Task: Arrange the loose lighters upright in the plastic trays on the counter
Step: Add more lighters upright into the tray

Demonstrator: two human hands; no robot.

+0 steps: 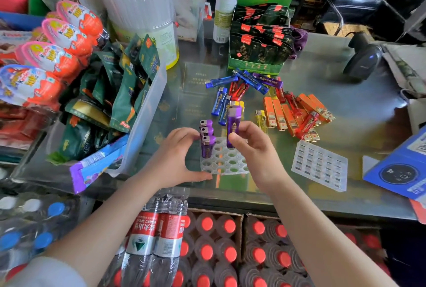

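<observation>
Two bare forearms reach in from the lower edge of the view, each ending in a bare hand: the left hand [176, 160] and the right hand [255, 148]. No rings, watch or bracelets show on either wrist or on any finger. The nails are short and unpainted. Far below the left hand, a pale, light-coloured sleeve [46, 273] covers the upper arm.
</observation>
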